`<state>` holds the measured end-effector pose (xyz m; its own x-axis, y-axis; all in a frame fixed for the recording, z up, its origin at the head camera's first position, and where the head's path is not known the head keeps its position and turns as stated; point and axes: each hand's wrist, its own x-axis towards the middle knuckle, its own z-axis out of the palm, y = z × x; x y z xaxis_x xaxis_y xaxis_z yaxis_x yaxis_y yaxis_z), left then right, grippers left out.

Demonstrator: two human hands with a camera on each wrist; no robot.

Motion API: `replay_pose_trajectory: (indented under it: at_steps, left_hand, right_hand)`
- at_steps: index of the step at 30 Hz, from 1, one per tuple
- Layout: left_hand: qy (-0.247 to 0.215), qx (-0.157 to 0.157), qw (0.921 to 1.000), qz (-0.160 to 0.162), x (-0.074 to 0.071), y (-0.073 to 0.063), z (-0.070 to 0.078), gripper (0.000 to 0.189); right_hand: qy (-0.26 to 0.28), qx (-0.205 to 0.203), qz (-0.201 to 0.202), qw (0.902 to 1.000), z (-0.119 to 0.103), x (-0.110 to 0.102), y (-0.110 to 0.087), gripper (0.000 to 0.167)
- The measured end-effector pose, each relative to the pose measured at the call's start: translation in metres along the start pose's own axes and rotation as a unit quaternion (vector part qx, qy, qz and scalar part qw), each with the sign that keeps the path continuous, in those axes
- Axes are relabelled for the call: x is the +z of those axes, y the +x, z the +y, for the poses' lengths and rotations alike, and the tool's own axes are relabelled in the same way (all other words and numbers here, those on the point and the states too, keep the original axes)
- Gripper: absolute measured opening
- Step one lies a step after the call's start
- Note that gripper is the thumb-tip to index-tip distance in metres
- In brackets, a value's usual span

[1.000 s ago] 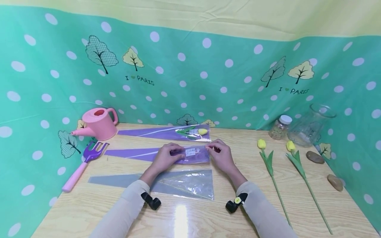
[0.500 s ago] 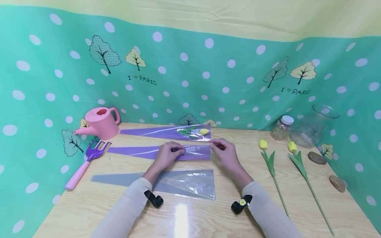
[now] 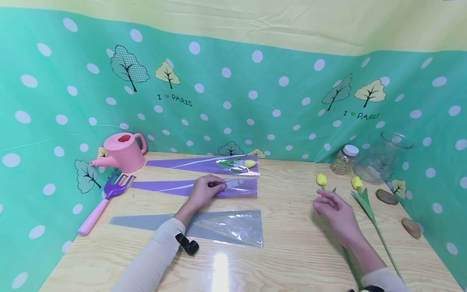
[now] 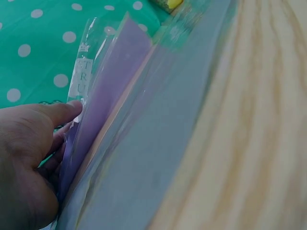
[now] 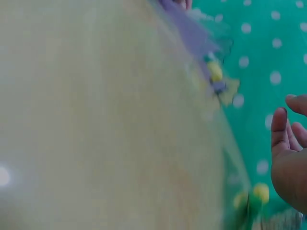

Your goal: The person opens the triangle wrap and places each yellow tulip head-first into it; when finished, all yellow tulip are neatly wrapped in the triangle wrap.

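Note:
My left hand (image 3: 205,191) pinches the clear film of a purple flower sleeve (image 3: 248,188) lying in the middle of the table. In the left wrist view the thumb is on the film beside its white label (image 4: 80,81), and film and purple backing stand a little apart. My right hand (image 3: 337,217), fingers loosely bent and holding nothing, hovers over the stem of a yellow tulip (image 3: 321,179). A second loose tulip (image 3: 357,182) lies to its right. Behind, another purple sleeve (image 3: 182,162) contains a yellow tulip (image 3: 249,164). A grey clear-fronted sleeve (image 3: 230,228) lies nearer me.
At the left are a pink watering can (image 3: 125,152) and a purple-pink hand fork (image 3: 106,200). A white-lidded jar (image 3: 343,160) and a glass vase (image 3: 379,160) stand at the back right, with two brown stones (image 3: 386,196) in front. A dotted green cloth (image 3: 226,93) hangs behind.
My right hand has left the open end of the middle purple sleeve and moved right to the loose tulips. The left hand stays on the sleeve.

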<state>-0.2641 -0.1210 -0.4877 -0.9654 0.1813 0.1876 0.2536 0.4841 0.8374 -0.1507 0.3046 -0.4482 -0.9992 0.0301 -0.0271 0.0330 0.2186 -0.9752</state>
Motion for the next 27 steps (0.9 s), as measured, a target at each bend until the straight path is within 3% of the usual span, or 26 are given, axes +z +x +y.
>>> replay_pose_trajectory:
  at_steps: [5,11,15,19,23,25,27]
  left_hand:
    - [-0.005,0.001,1.0000,-0.003,0.001,0.000,0.000,0.014]
    - [-0.009,0.003,1.0000,-0.003,0.000,-0.001,0.000,0.014]
    - [-0.009,0.004,1.0000,0.000,0.000,-0.001,-0.001,0.014]
    - [-0.008,0.004,1.0000,0.000,0.000,-0.001,-0.002,0.014]
    - [-0.011,0.001,0.9999,-0.002,0.000,-0.001,-0.001,0.014]
    - [-0.011,0.000,0.9999,-0.002,-0.001,-0.001,-0.001,0.014]
    - [-0.010,0.000,0.9999,-0.004,0.000,-0.002,0.000,0.014]
  right_hand:
    - [-0.046,0.044,0.007,0.9980,0.017,-0.034,-0.027,0.063]
    - [-0.055,0.109,0.031,0.9920,0.034,-0.056,-0.041,0.067]
    - [-0.098,0.148,0.028,0.9837,0.036,-0.058,-0.044,0.076]
    - [-0.180,0.156,0.035,0.9706,0.031,-0.053,-0.042,0.082]
    - [-0.269,0.139,0.059,0.9512,0.027,-0.047,-0.038,0.073]
    - [-0.285,0.136,0.068,0.9464,0.026,-0.045,-0.037,0.066]
    - [-0.273,0.147,0.074,0.9478,0.025,-0.044,-0.037,0.061]
